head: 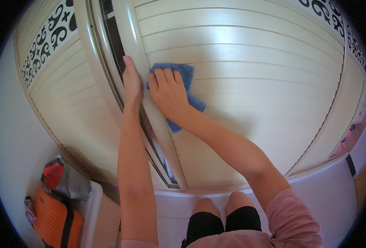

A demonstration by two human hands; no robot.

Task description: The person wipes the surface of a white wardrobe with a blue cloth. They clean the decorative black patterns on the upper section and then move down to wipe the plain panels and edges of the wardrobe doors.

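Before me stands a cream sliding wardrobe door (248, 99) with horizontal grooves. My right hand (169, 93) presses a blue cloth (187, 74) against it, beside the raised edge frame; parts of the cloth stick out above, to the right and below the hand. My left hand (132, 82) grips the door's left edge frame, thumb pointing up, its fingers hidden behind the edge at a narrow dark gap (116, 40). The two hands are close together but apart.
Another cream door panel (68, 102) with a scroll cut-out band is on the left. At lower left, an orange ribbed case (54, 217) with a black strap and a grey bag (74, 183) rest on a pale bin (96, 198). Light floor tiles (173, 210) lie around my legs.
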